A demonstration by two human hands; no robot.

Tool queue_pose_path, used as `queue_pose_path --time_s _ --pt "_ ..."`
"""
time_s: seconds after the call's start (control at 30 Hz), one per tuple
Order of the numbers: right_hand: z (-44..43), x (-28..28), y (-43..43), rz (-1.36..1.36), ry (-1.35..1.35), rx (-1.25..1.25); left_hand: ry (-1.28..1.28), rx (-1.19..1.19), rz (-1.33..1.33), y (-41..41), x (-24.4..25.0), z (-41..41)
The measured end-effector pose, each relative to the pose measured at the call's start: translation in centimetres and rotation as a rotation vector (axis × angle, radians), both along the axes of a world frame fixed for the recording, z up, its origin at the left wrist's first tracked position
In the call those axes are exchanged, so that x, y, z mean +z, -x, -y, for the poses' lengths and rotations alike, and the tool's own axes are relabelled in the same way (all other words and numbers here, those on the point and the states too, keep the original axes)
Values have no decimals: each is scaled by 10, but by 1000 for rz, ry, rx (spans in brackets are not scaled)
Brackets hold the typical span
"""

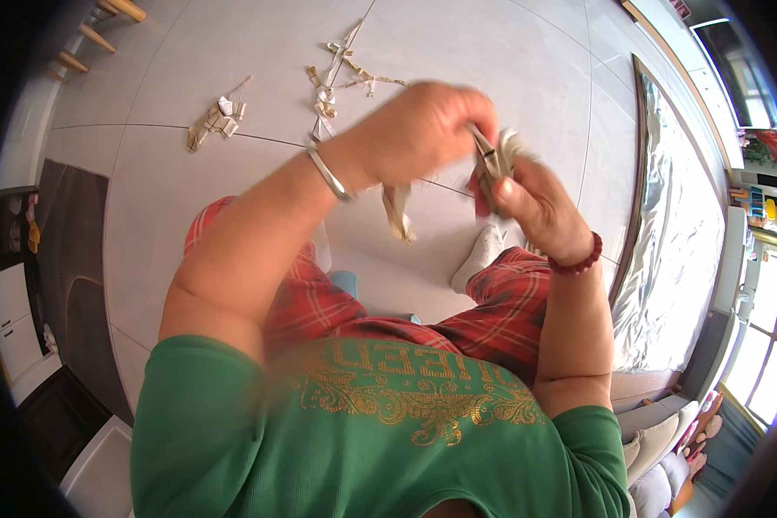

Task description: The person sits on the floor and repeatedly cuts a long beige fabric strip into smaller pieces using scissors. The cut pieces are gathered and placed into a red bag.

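Note:
My left hand (427, 129), with a silver bangle at its wrist, is raised before me and pinches the edge of a beige cloth piece (490, 158). That cloth has a dark stripe and is bunched in my right hand (544, 207), which wears a dark red bead bracelet. The cloth is pulled taut between the two hands. Below my left hand hangs a beige cloth tail (398, 217); my fist hides its upper end. Both hands are somewhat blurred.
On the grey tiled floor lie tangled cloth strips (330, 84) and a crumpled checked scrap (220, 120). A dark mat (71, 259) is at left, wooden furniture legs (97, 39) at upper left. A shiny silvery sheet (673, 239) lies at right. My socked foot (482, 259) is below my hands.

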State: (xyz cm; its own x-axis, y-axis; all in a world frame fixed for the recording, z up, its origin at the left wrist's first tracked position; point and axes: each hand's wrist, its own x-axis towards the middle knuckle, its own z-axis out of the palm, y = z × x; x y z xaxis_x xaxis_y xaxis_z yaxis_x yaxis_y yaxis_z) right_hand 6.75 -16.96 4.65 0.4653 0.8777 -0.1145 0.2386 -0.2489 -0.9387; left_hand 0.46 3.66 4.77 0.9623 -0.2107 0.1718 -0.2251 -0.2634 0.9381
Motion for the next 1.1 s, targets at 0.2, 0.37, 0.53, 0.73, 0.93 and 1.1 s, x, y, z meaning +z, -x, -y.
queue_pose_path --time_s 0.2,0.37,0.53,0.73,0.93,1.1 --pt "-18 43 11 -658 -947 -288 15 -73 -89 13 -30 38" --pt "-15 -1 -3 153 -26 -376 -39 -120 -32 6 -6 18" --pt "-28 13 20 -398 36 67 274 -75 -69 -2 -8 -2" --pt "-22 2 12 419 -151 406 356 175 78 7 -15 24" --pt "-34 23 10 -503 57 -223 347 463 -3 7 -19 24" --pt "-37 18 16 73 -66 -344 1064 361 -529 0 -27 13"
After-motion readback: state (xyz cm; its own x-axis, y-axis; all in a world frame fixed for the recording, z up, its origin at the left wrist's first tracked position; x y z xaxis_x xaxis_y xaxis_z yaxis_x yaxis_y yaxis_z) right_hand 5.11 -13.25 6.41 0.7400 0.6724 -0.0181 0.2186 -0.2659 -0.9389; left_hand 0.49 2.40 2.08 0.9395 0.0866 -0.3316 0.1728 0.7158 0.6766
